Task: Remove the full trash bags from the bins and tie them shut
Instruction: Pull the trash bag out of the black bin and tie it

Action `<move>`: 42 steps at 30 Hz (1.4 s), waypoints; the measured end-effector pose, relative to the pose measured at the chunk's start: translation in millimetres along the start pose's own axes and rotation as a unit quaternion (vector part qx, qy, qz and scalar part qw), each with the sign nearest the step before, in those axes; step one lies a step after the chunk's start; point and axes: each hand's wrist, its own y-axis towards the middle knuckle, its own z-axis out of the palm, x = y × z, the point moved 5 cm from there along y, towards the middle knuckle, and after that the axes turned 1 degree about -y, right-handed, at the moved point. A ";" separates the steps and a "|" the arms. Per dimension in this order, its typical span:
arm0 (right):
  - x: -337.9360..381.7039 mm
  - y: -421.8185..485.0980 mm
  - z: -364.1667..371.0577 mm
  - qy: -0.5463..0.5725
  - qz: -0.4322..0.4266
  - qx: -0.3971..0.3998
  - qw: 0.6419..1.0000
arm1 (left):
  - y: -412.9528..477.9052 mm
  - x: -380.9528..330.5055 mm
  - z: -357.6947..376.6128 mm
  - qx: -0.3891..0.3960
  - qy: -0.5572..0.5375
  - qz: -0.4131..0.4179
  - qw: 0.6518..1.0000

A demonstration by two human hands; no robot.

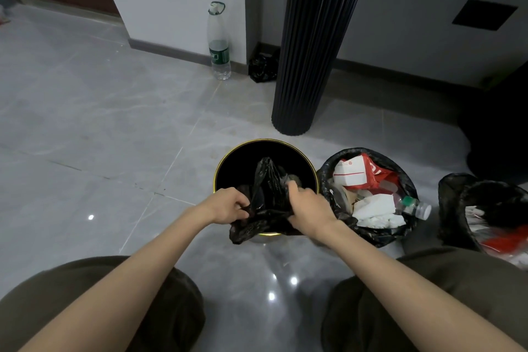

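Note:
A round black bin with a gold rim point(243, 151) stands on the floor in front of me. A black trash bag point(268, 194) lies gathered over its near edge and reaches up inside it. My left hand point(230, 204) grips the bag's left side at the rim. My right hand point(307, 204) grips the bag's right side, fingers curled into the plastic. To the right stands a second bin lined with a black bag point(325, 171), full of white paper, a red-and-white carton and a plastic bottle. A third bagged bin point(451, 208) with trash shows at the far right edge.
A ribbed black column point(311, 51) rises just behind the bins. A clear plastic bottle point(218, 43) stands against the wall, with a small tied black bag point(263, 68) beside it. My knees fill the bottom corners. Grey tiled floor stretches to the left.

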 end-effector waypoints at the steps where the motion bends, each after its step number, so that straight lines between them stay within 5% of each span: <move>1: -3.0 2.0 1.8 -0.020 0.006 -0.016 1.000 | -0.7 -1.1 2.7 0.002 -0.001 -0.002 1.000; 10: -16.8 21.7 25.4 -0.064 0.064 -0.040 0.995 | 7.0 -1.3 23.7 0.023 -0.026 0.019 0.999; 17: -5.4 24.7 15.5 0.105 -0.061 -0.055 0.991 | 13.8 0.8 37.3 0.043 -0.059 0.006 0.997; 22: 3.9 29.4 6.2 0.059 -0.155 -0.024 0.986 | 20.6 2.4 45.0 0.052 -0.046 -0.024 0.997; 32: 6.1 42.5 18.6 0.056 -0.089 0.024 0.994 | 8.8 -6.2 29.0 -0.028 -0.027 0.061 0.997; 37: 1.1 44.9 21.2 0.078 -0.023 0.000 0.997 | 1.1 37.0 -0.8 -0.164 -0.110 -0.153 0.968; 40: 2.0 46.4 21.3 0.118 -0.005 -0.016 0.993 | -4.8 54.9 15.0 -0.076 -0.132 -0.246 0.957; 42: 3.1 48.6 21.3 0.148 0.006 -0.024 0.989 | -9.3 55.4 34.2 -0.001 -0.239 -0.289 0.927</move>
